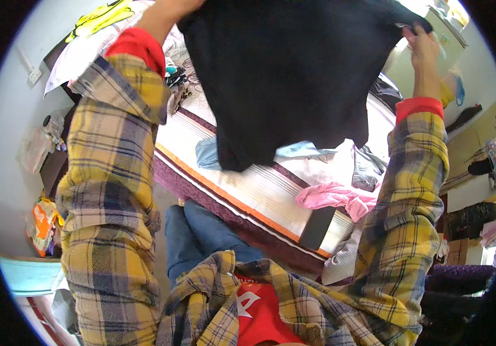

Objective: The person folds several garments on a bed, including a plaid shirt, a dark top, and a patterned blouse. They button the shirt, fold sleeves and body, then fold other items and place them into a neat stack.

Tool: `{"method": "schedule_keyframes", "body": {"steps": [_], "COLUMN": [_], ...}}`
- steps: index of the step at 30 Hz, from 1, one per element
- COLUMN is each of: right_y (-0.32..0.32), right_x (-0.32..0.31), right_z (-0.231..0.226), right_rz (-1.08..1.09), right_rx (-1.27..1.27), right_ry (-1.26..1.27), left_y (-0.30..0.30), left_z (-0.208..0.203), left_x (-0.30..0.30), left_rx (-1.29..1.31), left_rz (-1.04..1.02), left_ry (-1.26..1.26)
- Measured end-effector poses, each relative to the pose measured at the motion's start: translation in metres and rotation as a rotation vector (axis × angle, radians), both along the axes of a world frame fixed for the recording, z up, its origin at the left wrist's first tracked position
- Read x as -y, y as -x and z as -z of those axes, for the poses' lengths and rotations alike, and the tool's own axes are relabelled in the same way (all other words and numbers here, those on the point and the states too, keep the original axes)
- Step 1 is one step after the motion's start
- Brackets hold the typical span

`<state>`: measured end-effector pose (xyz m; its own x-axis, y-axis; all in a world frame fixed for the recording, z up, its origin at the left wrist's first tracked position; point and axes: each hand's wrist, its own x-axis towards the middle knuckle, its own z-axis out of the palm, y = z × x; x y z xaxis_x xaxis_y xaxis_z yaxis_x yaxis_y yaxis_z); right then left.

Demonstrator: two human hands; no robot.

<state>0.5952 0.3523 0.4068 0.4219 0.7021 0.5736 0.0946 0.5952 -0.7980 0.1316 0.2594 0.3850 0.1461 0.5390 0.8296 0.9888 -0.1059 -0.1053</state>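
A black garment hangs spread out in the air before me, its lower edge uneven and slightly blurred. Its exact kind cannot be made out. My right hand pinches its upper right corner, with the fingers closed on the cloth. At the upper left corner is my left hand, cut off by the top of the view; its fingers are out of sight, but the cloth hangs stretched from it. Both arms are raised and reach forward.
Below the garment lies a bed with a striped sheet. On it are a pink cloth, grey clothing, light blue cloth and a dark flat object. A yellow garment lies far left. An orange bag stands at left.
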Motion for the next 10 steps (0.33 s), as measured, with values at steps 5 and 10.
{"method": "schedule_keyframes", "body": {"steps": [5, 10], "right_y": [-0.026, -0.058], "right_x": [0.029, 0.078], "right_z": [-0.031, 0.018], "right_rz": [-0.178, -0.261], "right_rx": [-0.19, 0.167], "right_ry": [-0.427, -0.5], "left_y": [-0.007, 0.004], "left_z": [-0.051, 0.009], "left_x": [0.059, 0.139], "left_rx": [-0.145, -0.073], "left_rz": [0.227, 0.101], "left_ry": [-0.461, -0.201]}}
